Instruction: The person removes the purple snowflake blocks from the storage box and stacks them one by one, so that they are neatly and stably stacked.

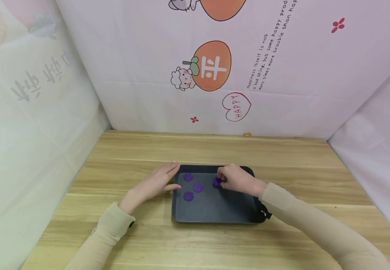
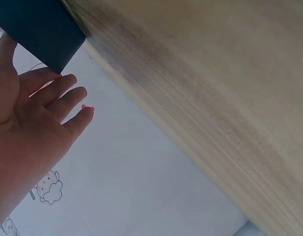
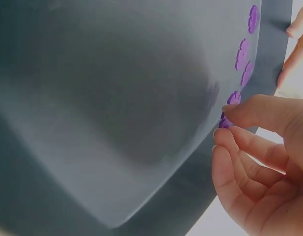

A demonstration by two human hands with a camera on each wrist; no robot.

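A dark rectangular tray point(image 1: 215, 213) sits on the table. Three flat purple flower-shaped pieces point(image 1: 197, 187) lie apart on its left part. My right hand point(image 1: 237, 179) is over the tray's far right part, pinching purple flower-shaped plastic point(image 3: 225, 120) between thumb and fingertips. Another purple petalled edge point(image 3: 234, 98) shows right beside that grip; whether the two are joined I cannot tell. With fingers extended, my left hand point(image 1: 156, 182) touches the tray's left rim. In the left wrist view its fingers point(image 2: 65, 101) are spread loosely by the tray's corner point(image 2: 48, 34).
The wooden table point(image 1: 141, 240) extends around the tray. White printed cloth point(image 1: 141, 75) hangs behind it and on both sides. A small black thing point(image 1: 265, 213) shows at the tray's right end, under the right sleeve point(image 1: 293, 208).
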